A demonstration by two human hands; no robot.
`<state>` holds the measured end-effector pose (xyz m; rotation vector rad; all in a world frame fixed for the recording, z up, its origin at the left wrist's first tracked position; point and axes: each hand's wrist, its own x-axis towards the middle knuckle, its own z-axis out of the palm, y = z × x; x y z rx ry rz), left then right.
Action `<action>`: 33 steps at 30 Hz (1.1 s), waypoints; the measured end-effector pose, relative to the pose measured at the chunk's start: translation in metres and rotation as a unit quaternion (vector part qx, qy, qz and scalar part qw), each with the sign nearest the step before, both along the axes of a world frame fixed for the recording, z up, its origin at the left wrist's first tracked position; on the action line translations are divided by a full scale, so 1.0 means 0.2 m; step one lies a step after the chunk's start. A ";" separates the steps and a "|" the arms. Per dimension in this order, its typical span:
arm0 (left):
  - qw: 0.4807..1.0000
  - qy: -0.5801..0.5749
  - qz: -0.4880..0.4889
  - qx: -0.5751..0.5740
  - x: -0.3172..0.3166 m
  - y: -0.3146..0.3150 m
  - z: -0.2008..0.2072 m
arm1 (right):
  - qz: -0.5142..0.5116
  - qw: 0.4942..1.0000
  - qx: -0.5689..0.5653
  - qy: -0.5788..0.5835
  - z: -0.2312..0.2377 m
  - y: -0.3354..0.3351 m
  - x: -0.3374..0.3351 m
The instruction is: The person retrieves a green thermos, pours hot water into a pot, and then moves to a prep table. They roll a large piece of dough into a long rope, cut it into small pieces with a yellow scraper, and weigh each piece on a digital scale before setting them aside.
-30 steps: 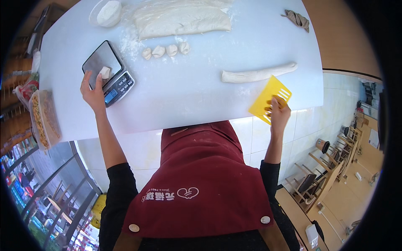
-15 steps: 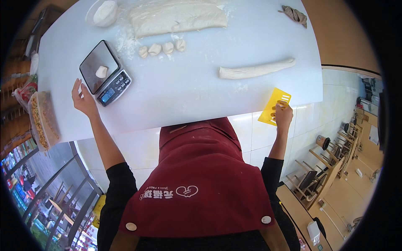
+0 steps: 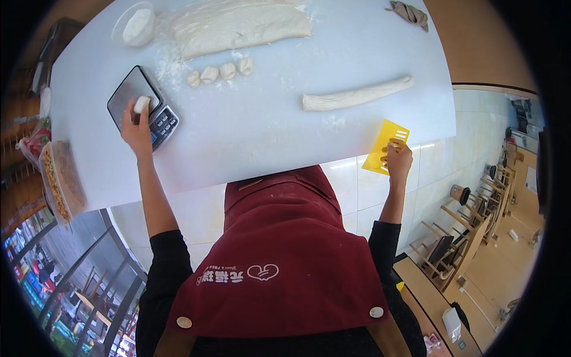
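On the left of the white table stands a digital kitchen scale [image 3: 127, 94] with a dark tray and a row of buttons. My left hand [image 3: 137, 132] reaches over it, thumb and fingers closed around a small piece of dough [image 3: 141, 105] at the tray. My right hand [image 3: 399, 159] grips a yellow dough scraper [image 3: 378, 156] with slots, at the table's front edge. A long roll of dough [image 3: 357, 95] lies beyond the scraper. Several small dough pieces [image 3: 209, 75] form a row right of the scale, in front of a large slab of dough [image 3: 244, 30].
A clear bowl of white flour [image 3: 138, 25] is at the back left. A crumpled brown cloth [image 3: 409, 14] lies at the far right. Near the left edge sits a bag of yellowish crumbly food [image 3: 59, 181]. Loose flour dusts the white table [image 3: 250, 134].
My left hand has moved from beside the scale onto its tray and taken hold of the dough piece. My right hand still holds the scraper. The whole view has shifted slightly.
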<state>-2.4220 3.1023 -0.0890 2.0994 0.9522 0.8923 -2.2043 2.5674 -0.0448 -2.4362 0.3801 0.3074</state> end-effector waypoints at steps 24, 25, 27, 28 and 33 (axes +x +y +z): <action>0.878 0.081 -0.468 0.065 0.81 -1.16 -0.07 | 0.253 0.956 0.028 -0.149 0.07 0.55 -0.19; 0.887 0.090 -0.445 0.082 0.80 -1.20 -0.10 | 0.303 0.937 0.005 -0.172 0.05 0.61 -0.20; 0.905 0.077 -0.409 0.088 0.80 -1.25 -0.15 | 0.321 0.934 -0.027 -0.152 0.04 0.68 -0.21; 0.914 0.055 -0.395 0.076 0.79 -1.26 -0.17 | 0.325 0.934 -0.053 -0.137 0.03 0.70 -0.21; 0.922 0.008 -0.384 0.041 0.78 -1.25 -0.21 | 0.326 0.932 -0.090 -0.129 0.03 0.71 -0.20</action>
